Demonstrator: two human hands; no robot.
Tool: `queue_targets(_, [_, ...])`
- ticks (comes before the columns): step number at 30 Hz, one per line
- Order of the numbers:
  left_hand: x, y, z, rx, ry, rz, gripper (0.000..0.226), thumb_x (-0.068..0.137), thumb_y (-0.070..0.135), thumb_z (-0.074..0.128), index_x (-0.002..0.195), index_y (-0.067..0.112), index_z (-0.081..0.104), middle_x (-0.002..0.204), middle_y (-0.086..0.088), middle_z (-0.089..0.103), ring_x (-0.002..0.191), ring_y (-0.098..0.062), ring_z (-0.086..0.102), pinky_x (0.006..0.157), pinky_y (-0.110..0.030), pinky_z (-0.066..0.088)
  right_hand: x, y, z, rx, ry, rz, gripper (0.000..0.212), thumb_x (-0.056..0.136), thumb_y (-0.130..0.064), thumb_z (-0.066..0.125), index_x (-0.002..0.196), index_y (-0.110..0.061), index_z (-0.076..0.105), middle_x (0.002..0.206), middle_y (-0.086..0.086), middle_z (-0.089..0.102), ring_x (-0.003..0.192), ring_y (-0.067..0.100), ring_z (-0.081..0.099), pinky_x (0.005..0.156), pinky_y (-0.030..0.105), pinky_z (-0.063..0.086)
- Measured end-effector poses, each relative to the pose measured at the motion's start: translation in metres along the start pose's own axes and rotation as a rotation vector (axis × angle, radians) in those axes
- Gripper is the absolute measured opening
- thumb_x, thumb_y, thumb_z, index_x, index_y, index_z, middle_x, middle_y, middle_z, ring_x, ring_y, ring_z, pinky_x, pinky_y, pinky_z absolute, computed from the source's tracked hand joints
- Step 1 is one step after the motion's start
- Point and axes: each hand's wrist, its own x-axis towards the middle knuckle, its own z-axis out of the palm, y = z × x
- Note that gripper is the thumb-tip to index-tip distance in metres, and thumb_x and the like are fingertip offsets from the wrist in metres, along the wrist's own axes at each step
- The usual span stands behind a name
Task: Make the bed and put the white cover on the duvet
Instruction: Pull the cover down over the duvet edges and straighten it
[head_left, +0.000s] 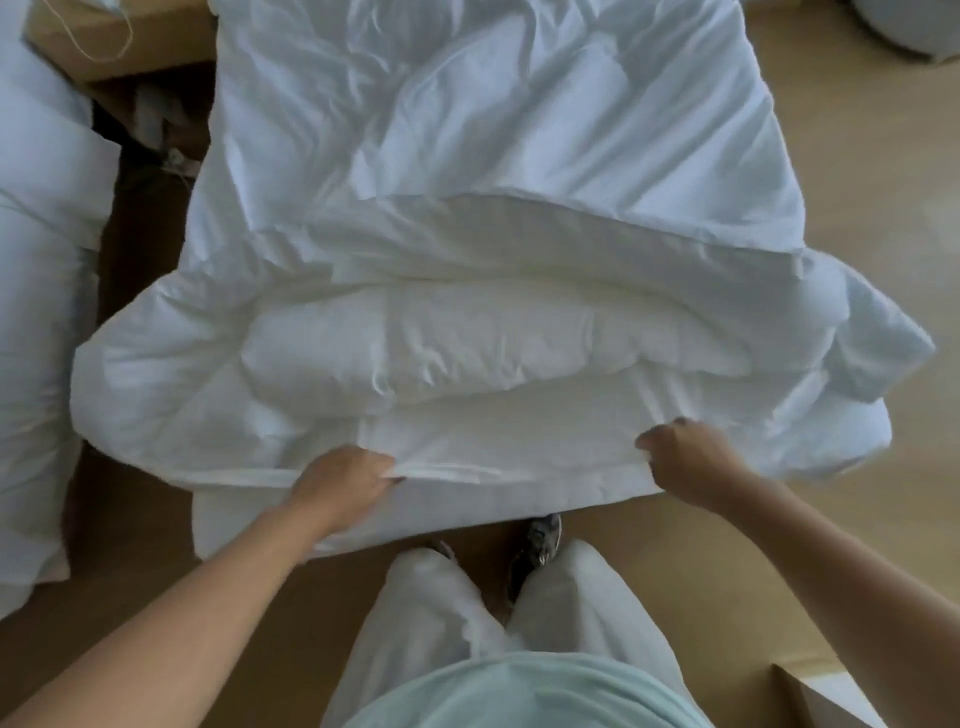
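Two hands hold the bedding at the foot edge of the bed (249, 525), where the person stands with pale trousers (431, 618) and one dark shoe (544, 535) showing below. The left hand (340, 486) has its fingers curled and pinches the flat near hem of the white cover (467, 130), with the thumb side on top of the cloth. The right hand (680, 462) is closed in a fist round the same near edge further along, knuckles up. Between the two hands the hem runs almost straight and lies flat. The duvet (467, 338) lies across the foot half of the bed in thick, puffy folds, bare on top. The thin, creased upper layer of the cover reaches only over the far part, and its edge crosses the bed just beyond those folds. On both sides the bedding spills past the bed's edges – a bunched corner hangs off the left side, and a larger one hangs off the right side over the wooden floor (857, 182). Beside the bed's left edge, well apart from the hands, white pillows (36, 312) are stacked – whether they sit on another bed or on the floor I cannot tell. A thin pale cord (111, 44) loops over a brown surface beyond the bed's far left corner.
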Motion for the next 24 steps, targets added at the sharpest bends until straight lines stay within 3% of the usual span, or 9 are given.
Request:
queue_targets(2, [-0.010,-0.020,0.001,-0.076,0.138,-0.009,0.049,0.088,0.059,0.037,0.073,0.018,0.059,0.071,-0.010,0.066,0.067,-0.034,0.065,0.055,-0.035,0.037,-0.006,0.009,0.003,0.085,0.194,0.019,0.021,0.077,0.003,0.055,0.074,-0.015,0.065,0.062,0.007,0.056,0.056,0.029,0.056,0.050,0.031,0.042])
queue_targets(5, [-0.048,-0.012,0.048,0.042,-0.221,-0.045,0.046,0.089,0.053,0.033,0.088,0.017,0.062,0.094,-0.008,0.070,0.088,-0.030,0.066,0.069,-0.037,0.044,-0.046,-0.025,0.049,-0.023,-0.085,-0.026,0.029,0.087,-0.002,0.049,0.095,-0.020,0.071,0.080,0.004,0.066,0.075,0.026,0.066,0.063,0.033,0.051])
queue_targets(6, [-0.048,-0.004,0.062,0.044,-0.261,-0.068,0.045,0.091,0.051,0.032,0.091,0.017,0.061,0.096,-0.007,0.069,0.090,-0.029,0.065,0.068,-0.036,0.043,-0.052,-0.033,0.065,-0.023,-0.135,-0.014,0.030,0.090,-0.004,0.047,0.101,-0.021,0.070,0.087,0.003,0.069,0.082,0.025,0.069,0.065,0.033,0.051])
queue_targets(9, [-0.018,0.000,0.072,0.072,-0.116,-0.041,0.031,0.099,0.044,0.036,0.089,0.020,0.053,0.093,-0.009,0.066,0.088,-0.032,0.064,0.064,-0.037,0.039,-0.033,-0.017,0.072,-0.048,-0.062,0.086,0.023,0.090,-0.005,0.048,0.100,-0.018,0.065,0.094,0.009,0.069,0.088,0.032,0.069,0.063,0.032,0.043])
queue_targets(13, [0.008,0.017,0.087,-0.016,-0.080,0.057,0.021,0.105,0.039,0.043,0.092,0.022,0.045,0.092,-0.002,0.054,0.088,-0.028,0.057,0.067,-0.037,0.039,-0.006,-0.008,0.072,0.015,0.096,0.060,0.010,0.087,-0.002,0.056,0.088,-0.008,0.064,0.076,0.011,0.061,0.076,0.034,0.064,0.059,0.035,0.045])
queue_targets(16, [0.024,0.056,0.113,0.096,-0.103,0.114,0.016,0.097,0.031,0.054,0.110,0.021,0.053,0.114,-0.002,0.054,0.107,-0.027,0.052,0.089,-0.040,0.043,0.001,-0.019,0.089,0.095,0.105,0.015,0.009,0.086,-0.001,0.058,0.082,-0.008,0.063,0.067,0.006,0.053,0.068,0.033,0.059,0.056,0.033,0.044])
queue_targets(20, [0.059,0.154,0.135,-0.015,-0.012,0.152,0.067,0.087,0.039,0.066,0.144,0.022,0.037,0.141,-0.004,0.045,0.123,-0.030,0.047,0.101,-0.043,0.040,-0.008,-0.012,0.115,0.132,0.164,-0.012,0.010,0.083,0.000,0.057,0.078,-0.008,0.052,0.063,0.007,0.051,0.057,0.032,0.051,0.048,0.031,0.030])
queue_targets(22, [0.078,0.215,0.143,-0.047,0.000,0.177,0.055,0.092,0.028,0.061,0.143,0.021,0.043,0.136,-0.006,0.050,0.120,-0.030,0.051,0.097,-0.042,0.043,-0.013,-0.002,0.129,0.174,0.227,-0.047,0.013,0.080,0.004,0.059,0.081,-0.009,0.056,0.069,0.009,0.058,0.057,0.034,0.055,0.048,0.030,0.029])
queue_targets(24, [0.097,0.259,0.151,-0.052,-0.021,0.155,0.028,0.094,0.012,0.053,0.120,0.018,0.062,0.114,-0.008,0.063,0.104,-0.032,0.062,0.084,-0.039,0.048,-0.016,0.017,0.148,0.198,0.297,-0.104,0.021,0.076,0.009,0.061,0.090,-0.007,0.061,0.082,0.010,0.060,0.060,0.034,0.056,0.048,0.033,0.031])
